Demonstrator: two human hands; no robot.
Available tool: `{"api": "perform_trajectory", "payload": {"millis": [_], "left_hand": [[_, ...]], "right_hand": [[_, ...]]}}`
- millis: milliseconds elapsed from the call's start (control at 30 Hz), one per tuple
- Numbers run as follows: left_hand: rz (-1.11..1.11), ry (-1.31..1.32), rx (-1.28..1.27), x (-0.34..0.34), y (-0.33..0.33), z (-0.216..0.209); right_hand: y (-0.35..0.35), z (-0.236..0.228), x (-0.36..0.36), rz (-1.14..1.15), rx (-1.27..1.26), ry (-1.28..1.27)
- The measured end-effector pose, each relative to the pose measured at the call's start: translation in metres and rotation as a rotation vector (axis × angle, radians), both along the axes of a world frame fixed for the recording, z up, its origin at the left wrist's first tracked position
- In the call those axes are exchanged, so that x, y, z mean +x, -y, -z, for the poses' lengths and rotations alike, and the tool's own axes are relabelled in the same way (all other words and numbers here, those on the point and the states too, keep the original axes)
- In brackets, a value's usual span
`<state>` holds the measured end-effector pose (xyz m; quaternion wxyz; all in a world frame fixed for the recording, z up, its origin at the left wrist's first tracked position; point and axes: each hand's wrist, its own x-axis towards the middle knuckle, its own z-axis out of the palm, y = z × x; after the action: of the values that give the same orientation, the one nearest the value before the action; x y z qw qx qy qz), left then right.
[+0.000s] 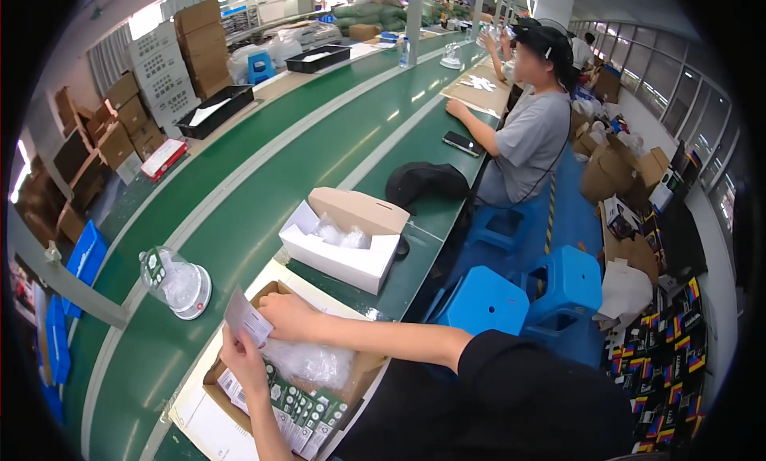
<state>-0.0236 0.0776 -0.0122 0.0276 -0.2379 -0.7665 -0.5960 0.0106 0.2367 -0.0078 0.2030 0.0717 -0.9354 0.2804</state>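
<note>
My left hand [244, 364] grips a pale printed card [249, 320] upright between thumb and fingers. Right beside the card is my right hand [289, 314], its fingers curled downward over the far side of an open cardboard box [214, 391]; whatever they hold is hidden. In the box lie clear plastic bags [313, 360] and several green-and-white printed cards [307, 409]. A clear dome with a white round base [191, 297] stands on the green belt, to the left of my hands.
An open white carton [345, 257] with plastic-wrapped contents stands beyond the box. Further off are a black cap [427, 183], a phone [462, 143] and a seated co-worker [535, 126]. Blue stools [485, 303] are at the right; black trays [215, 111] line the belt's far side.
</note>
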Motion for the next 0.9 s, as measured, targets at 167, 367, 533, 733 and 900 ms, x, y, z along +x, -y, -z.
{"api": "perform_trajectory", "payload": {"millis": [167, 367, 533, 733, 900], "left_hand": [[0.003, 0.157, 0.243, 0.011, -0.014, -0.023], [-0.093, 0.025, 0.204, 0.015, -0.013, -0.033], [-0.066, 0.096, 0.237, 0.008, -0.008, -0.026], [0.06, 0.051, 0.12, -0.003, 0.0, -0.01], [0.04, 0.152, 0.158, -0.003, -0.001, -0.017]], "right_hand": [[-0.011, -0.001, -0.001, -0.059, -0.096, 0.015], [-0.006, -0.006, 0.001, -0.011, -0.276, -0.098], [-0.008, -0.008, 0.001, -0.007, -0.342, -0.196], [-0.008, -0.011, 0.003, -0.215, -0.663, 0.017], [-0.01, -0.005, -0.006, -0.25, -0.642, -0.015]]}}
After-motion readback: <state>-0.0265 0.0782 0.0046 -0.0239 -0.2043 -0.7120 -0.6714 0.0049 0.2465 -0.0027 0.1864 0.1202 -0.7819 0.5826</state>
